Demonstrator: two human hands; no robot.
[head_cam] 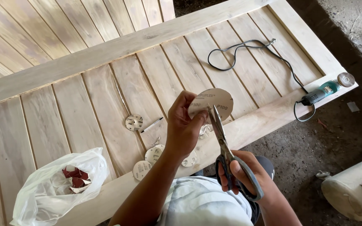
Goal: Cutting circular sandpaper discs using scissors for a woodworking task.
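Note:
My left hand [184, 125] pinches a round pale sandpaper disc [218, 98] held up over the wooden door panel [105, 96]. My right hand [248, 173] grips grey-handled scissors [223, 142], whose blades point up and meet the disc's lower edge. Several smaller cut discs [147, 163] lie on the wood just below my left wrist, and a perforated metal disc [133, 122] with a pen [152, 124] beside it lies to their left.
A white plastic bag [59, 184] holding red sandpaper scraps sits at the lower left. An angle grinder [325, 90] with its black cord [248, 50] rests at the panel's right corner. Dirt floor and a pale cylindrical object [352, 188] lie to the right.

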